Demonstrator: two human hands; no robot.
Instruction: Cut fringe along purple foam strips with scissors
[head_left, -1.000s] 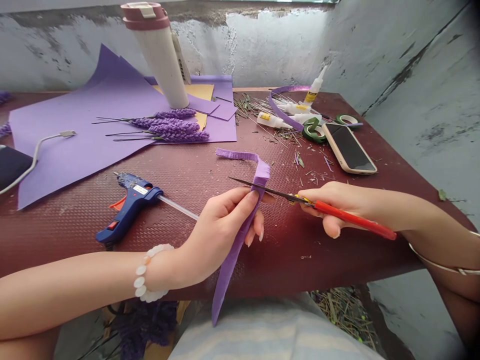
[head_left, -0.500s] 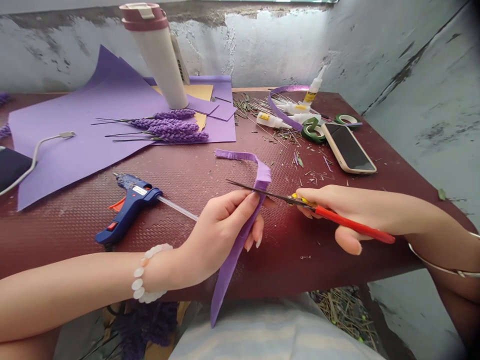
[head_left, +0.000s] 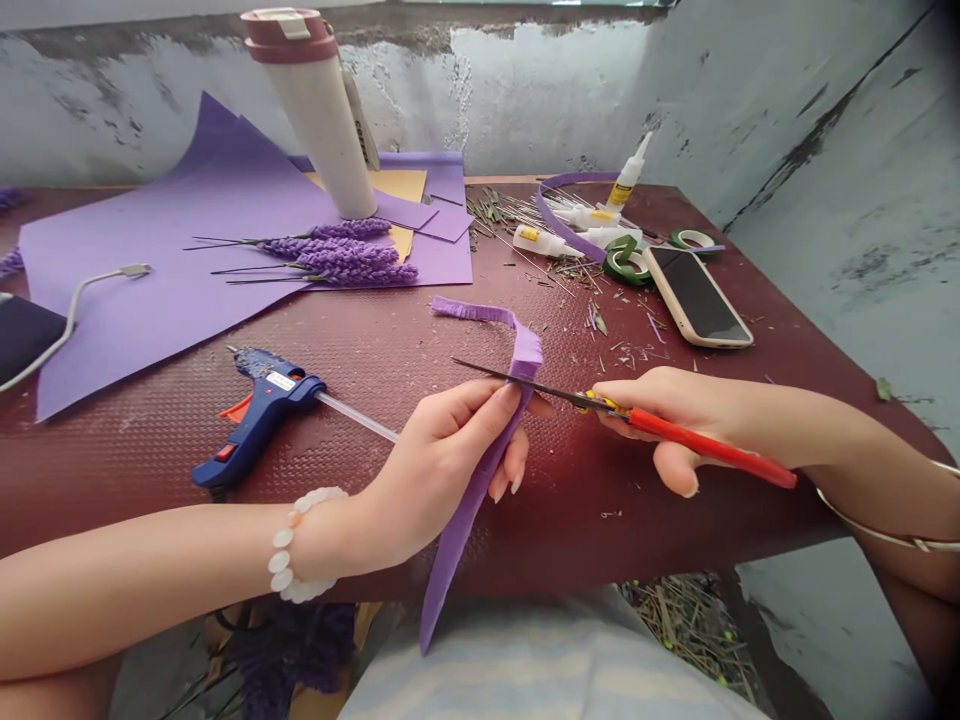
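Observation:
A long purple strip (head_left: 469,500), paper or foam by its look, is pinched between the thumb and fingers of my left hand (head_left: 450,440). Its upper part carries a row of fine cuts and curls away to the left; the lower end hangs past the table edge. My right hand (head_left: 667,410) grips red-handled scissors (head_left: 705,445), the thumb lying below the handle. Their dark blades cross the strip just above my left thumb. Whether the blades are fully closed I cannot tell. Left of my left hand lies a blue glue gun (head_left: 262,410) with a clear glue stick in its back.
Purple sheets (head_left: 150,270) cover the back left, bearing purple flower stems (head_left: 337,255) and a white tumbler (head_left: 322,130). Glue bottles (head_left: 544,241), green tape (head_left: 626,262), scraps and a phone (head_left: 697,298) occupy the back right. A white cable (head_left: 71,310) lies at left.
My right thumb and the scissors' lower handle have shifted slightly. The strip and my left hand hold nearly the same place.

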